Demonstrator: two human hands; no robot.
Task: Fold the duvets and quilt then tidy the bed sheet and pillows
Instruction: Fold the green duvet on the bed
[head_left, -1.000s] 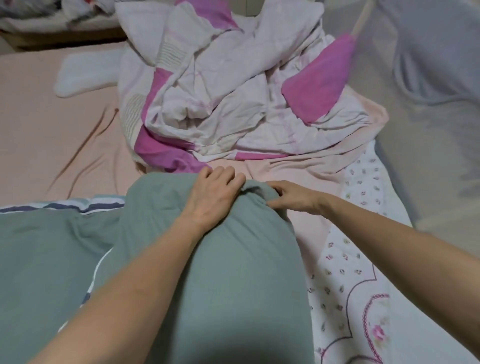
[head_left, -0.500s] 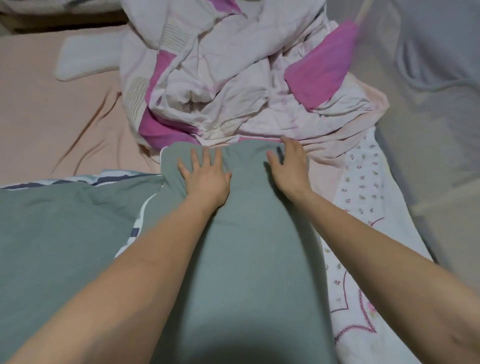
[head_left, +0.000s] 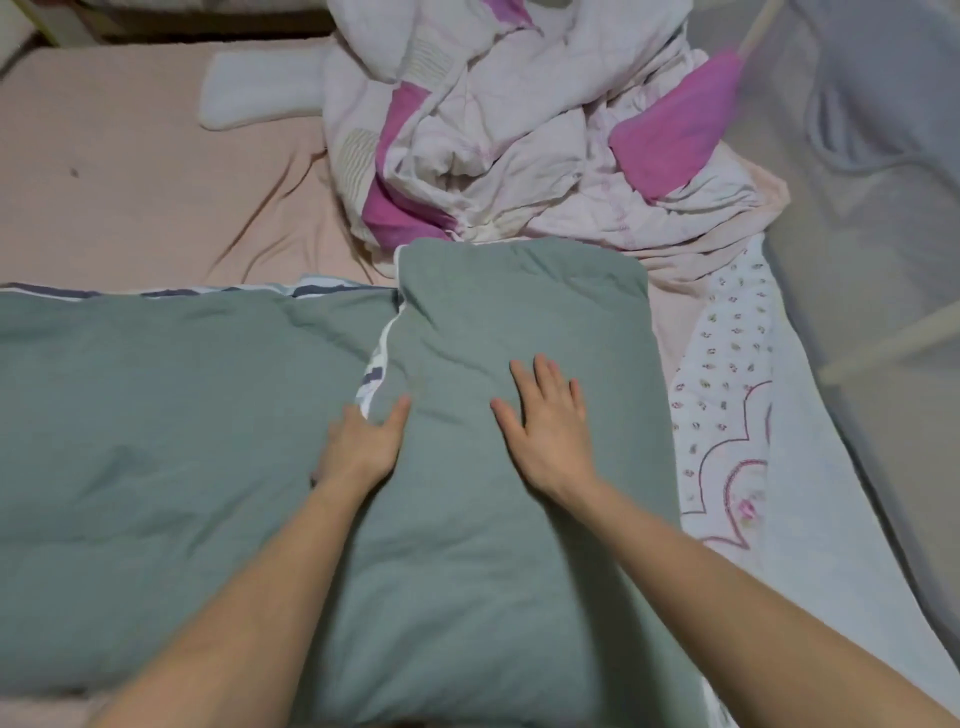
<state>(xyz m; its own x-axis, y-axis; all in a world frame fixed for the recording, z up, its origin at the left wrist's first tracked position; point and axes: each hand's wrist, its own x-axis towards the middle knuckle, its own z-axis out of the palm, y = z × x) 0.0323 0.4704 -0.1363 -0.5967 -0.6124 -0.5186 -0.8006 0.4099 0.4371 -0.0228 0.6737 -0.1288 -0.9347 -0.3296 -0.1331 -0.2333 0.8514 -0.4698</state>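
Softly puffy green duvet (head_left: 519, 322), flat right hand (head_left: 550, 426), rumpled pink-patched quilt (head_left: 519, 135)

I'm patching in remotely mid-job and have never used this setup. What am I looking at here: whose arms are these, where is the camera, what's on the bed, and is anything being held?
There is no machine: these are a person's two bare arms, seen from a wide-angle camera worn on their head, looking forward and down. The single picture is that head view.

On the bed lies a grey-green duvet, with a folded-over part in the middle. The right hand rests flat on that fold, fingers straight. The left hand grips the fold's left edge, where a striped underside shows.

Beyond it sits a crumpled pink and white quilt, not yet folded. The pink bed sheet is wrinkled, a white pillow lies near the far side, and a floral embroidered cloth runs along the right.
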